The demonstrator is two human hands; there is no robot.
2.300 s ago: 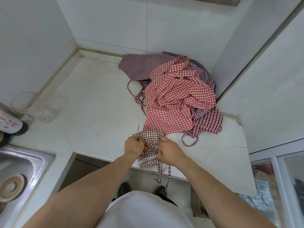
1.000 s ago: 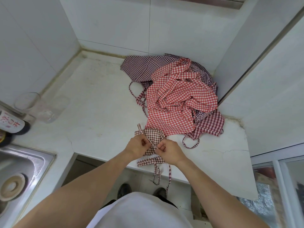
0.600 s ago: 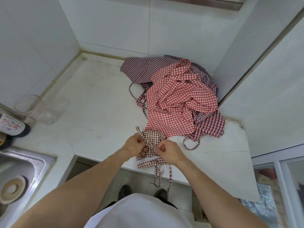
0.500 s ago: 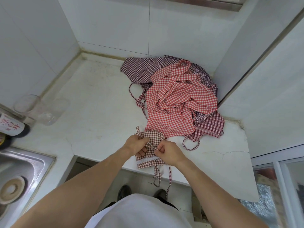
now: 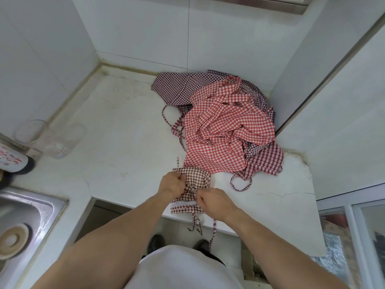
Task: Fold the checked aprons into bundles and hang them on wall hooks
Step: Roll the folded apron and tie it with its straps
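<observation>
Barely shifted since the earlier frame, the brown checked apron bundle [image 5: 195,180] sits at the counter's [image 5: 125,142] front edge, left hand [image 5: 171,184] gripping it, right hand [image 5: 212,202] pinching its strap; red checked apron [image 5: 225,130] heaped behind.

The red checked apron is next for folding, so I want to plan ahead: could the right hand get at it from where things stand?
Probably yes, once free. The red checked apron lies uncovered atop the pile, just beyond the brown bundle, but the right hand is pinching that bundle's tie.
</observation>
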